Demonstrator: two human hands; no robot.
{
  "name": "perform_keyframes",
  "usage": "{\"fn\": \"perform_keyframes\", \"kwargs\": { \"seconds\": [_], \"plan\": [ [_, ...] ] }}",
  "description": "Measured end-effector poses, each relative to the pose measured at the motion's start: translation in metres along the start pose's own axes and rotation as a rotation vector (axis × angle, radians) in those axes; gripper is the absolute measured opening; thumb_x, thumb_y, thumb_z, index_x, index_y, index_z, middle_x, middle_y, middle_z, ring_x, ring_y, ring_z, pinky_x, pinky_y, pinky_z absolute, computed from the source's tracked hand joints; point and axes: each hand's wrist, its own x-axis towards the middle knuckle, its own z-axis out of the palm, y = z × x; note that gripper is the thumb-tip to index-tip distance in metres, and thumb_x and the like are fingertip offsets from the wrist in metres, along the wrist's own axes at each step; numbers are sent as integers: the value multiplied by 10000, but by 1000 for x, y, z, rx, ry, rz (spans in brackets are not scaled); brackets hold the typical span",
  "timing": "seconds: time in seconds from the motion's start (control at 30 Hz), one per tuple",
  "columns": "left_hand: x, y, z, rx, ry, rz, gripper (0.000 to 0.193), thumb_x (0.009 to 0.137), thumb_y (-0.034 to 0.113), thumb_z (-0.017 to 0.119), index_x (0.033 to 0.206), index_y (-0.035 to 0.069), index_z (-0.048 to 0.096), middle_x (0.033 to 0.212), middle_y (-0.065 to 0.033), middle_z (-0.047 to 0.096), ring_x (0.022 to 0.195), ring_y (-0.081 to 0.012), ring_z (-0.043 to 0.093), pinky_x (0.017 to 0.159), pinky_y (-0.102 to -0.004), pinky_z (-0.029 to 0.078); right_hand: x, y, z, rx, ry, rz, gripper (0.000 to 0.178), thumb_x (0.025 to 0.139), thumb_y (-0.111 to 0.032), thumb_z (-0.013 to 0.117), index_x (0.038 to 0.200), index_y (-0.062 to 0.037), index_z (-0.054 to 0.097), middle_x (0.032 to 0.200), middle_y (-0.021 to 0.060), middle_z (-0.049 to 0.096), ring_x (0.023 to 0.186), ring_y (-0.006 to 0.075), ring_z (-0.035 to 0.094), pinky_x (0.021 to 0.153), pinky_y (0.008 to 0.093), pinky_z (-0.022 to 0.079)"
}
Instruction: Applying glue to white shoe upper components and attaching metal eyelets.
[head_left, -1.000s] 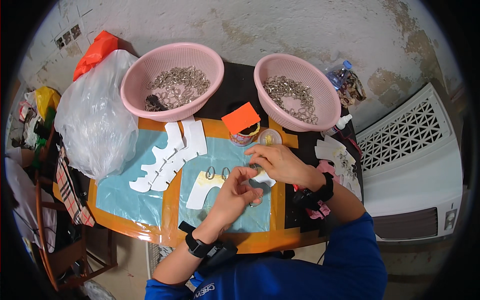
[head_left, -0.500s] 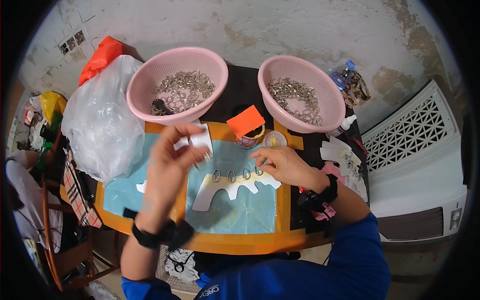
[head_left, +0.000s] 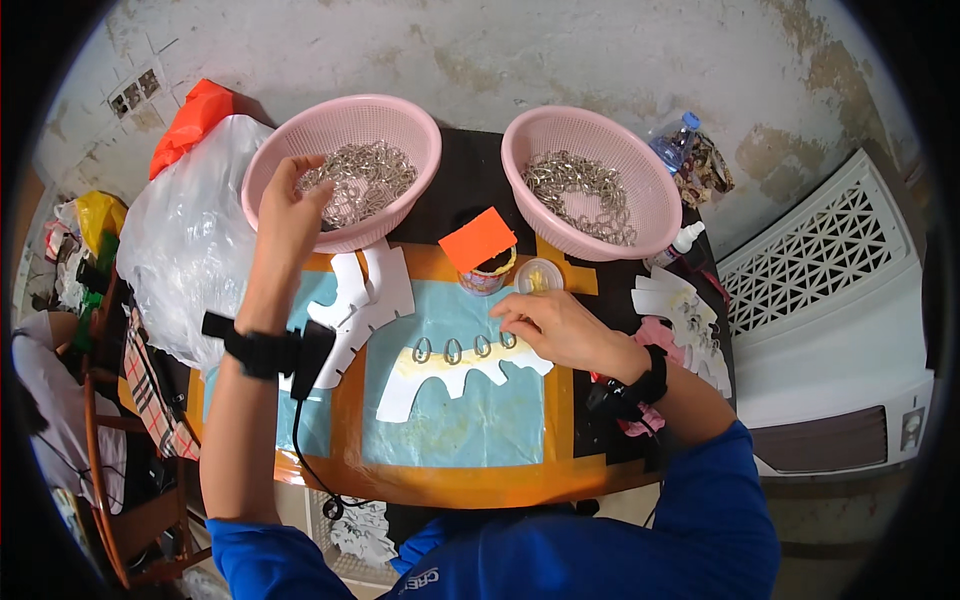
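My left hand (head_left: 292,205) reaches over the left pink basket (head_left: 425,190), thumb and forefinger apart beside a heap of oval metal rings (head_left: 375,170). Nothing shows between those fingertips. Farther right, my right hand (head_left: 565,328) is loosely closed, fingers bent together above the right end of a white cut-out strip (head_left: 403,392); whatever they may hold is hidden. Several metal rings (head_left: 453,351) stand in a row along the strip's upper edge, on a yellowish smeared band. The strip lies on a light-blue sheet (head_left: 450,435) fixed with brown tape.
More rings fill the right pink basket (head_left: 660,225). A tub (head_left: 484,277) with an orange card (head_left: 478,240) and a small clear cup (head_left: 539,276) stand behind the strip. White pieces (head_left: 390,285) lie to the left, others (head_left: 690,325) to the right. A plastic bag (head_left: 190,240) bulges at left.
My left hand has moved from above the blue sheet, back and left, to the rings in the left basket, uncovering the white pieces. My right hand stays by the strip.
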Motion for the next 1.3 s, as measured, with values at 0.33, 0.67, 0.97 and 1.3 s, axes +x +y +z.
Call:
{"fn": "perform_keyframes", "kwargs": {
  "seconds": [0.33,0.67,0.97,1.3],
  "plan": [
    [-169,70,62,197,-707,181,355,864,-68,616,1197,50,581,1134,-174,660,1036,-355,597,892,-432,511,-3,1,-3,7,49,36,209,947,-67,590,1130,-20,680,814,205,709,780,400,699,722,481,542],
    [-163,60,95,149,-709,223,391,807,-112,555,1177,15,561,1017,-197,649,1045,-387,529,923,-460,480,-2,2,-7,-26,32,55,272,942,-28,574,1201,-12,653,718,159,651,659,333,666,652,425,520],
    [-159,60,94,124,-712,196,373,806,-106,573,1154,27,584,1021,-185,644,1047,-373,538,922,-461,488,-1,-1,-7,81,28,87,320,915,6,555,1231,1,602,718,179,664,677,364,669,680,472,513],
    [-159,61,98,120,-700,210,358,808,-113,556,1137,24,595,1033,-180,641,1041,-366,549,918,-456,491,-1,2,-7,87,29,100,339,910,-3,558,1247,0,597,684,170,634,666,345,656,683,467,502]
  ]
}}
